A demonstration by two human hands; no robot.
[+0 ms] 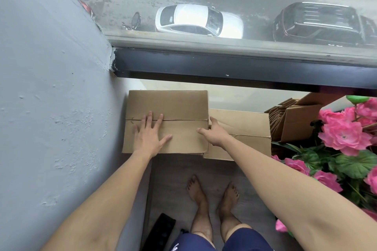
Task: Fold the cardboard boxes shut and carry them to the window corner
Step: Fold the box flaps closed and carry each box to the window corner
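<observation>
Two hands on a closed box in the window corner

Bare feet (212, 191) stand on the floor (169, 173). Just ahead, the left hand (150, 135) lies flat with spread fingers on the closed top box (179, 106), across its middle seam. The right hand (214, 131) holds the box's right edge, thumb on top. A lower box (244, 124) sits beside it, partly underneath. Pink flowers (344, 134) are at the right. Behind is the window (204, 6), with the grey wall (51, 67) on the left.

Both hands reach down, left (150, 135) flat, right (214, 132) curled.
</observation>
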